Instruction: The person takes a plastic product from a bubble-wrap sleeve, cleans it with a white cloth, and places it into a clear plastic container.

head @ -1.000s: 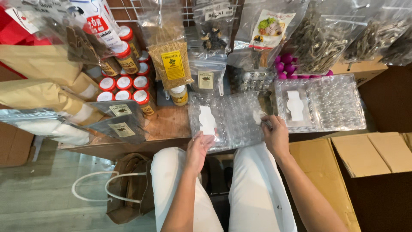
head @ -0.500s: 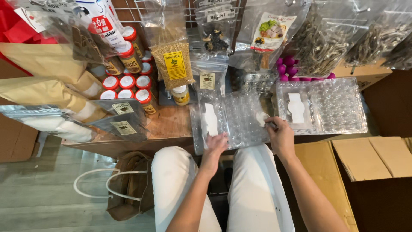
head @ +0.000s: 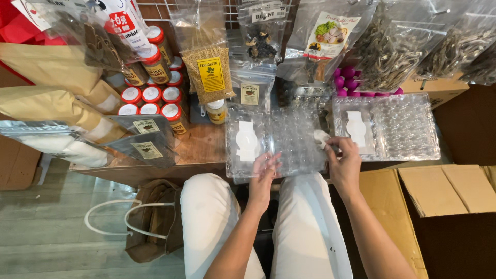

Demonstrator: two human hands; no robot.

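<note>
A clear plastic egg tray point(head: 289, 137) with a white label lies open at the front of the wooden table point(head: 204, 150). My left hand point(head: 263, 173) rests on the tray's front edge with its fingers spread and holds nothing. At the tray's right edge, my right hand point(head: 343, 160) has its fingers curled onto the edge, beside a small white piece point(head: 321, 137). A second clear tray point(head: 403, 126) lies just right of that hand.
Red-lidded jars point(head: 150, 95), a bag of seeds point(head: 209, 72), brown paper bags point(head: 51, 103) and hanging packets of dried goods crowd the back and left. Cardboard boxes point(head: 449, 188) stand to the right, and a brown bag with white handles point(head: 150, 217) sits on the floor.
My left hand has moved forward from the table's edge onto the tray's front edge. My right hand has shifted slightly along the tray's right edge.
</note>
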